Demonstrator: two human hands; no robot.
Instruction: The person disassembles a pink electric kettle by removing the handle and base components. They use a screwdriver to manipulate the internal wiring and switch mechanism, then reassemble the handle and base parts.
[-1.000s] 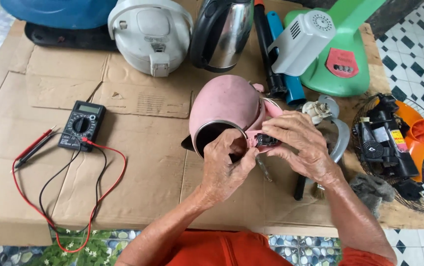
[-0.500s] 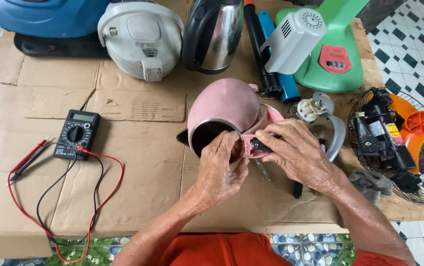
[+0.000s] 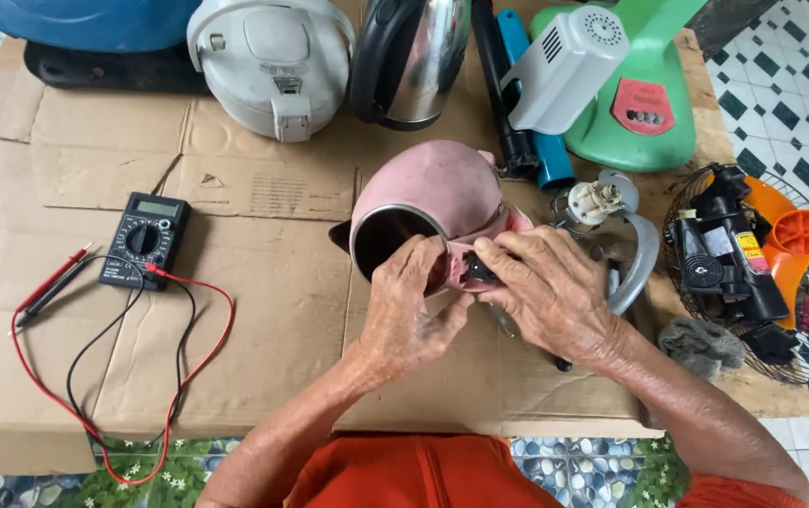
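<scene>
Both hands [image 3: 480,301] pinch a small black part [image 3: 476,273] on the tipped pink kettle [image 3: 433,193]; it could slip loose.

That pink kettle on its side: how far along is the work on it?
Done: the pink kettle lies tipped on the cardboard, its open mouth toward the person. In hand: the left hand steadies the rim while the right hand presses a small black part at the handle base. Left: the multimeter sits apart, its probes untouched, so any testing looks undone.
</scene>
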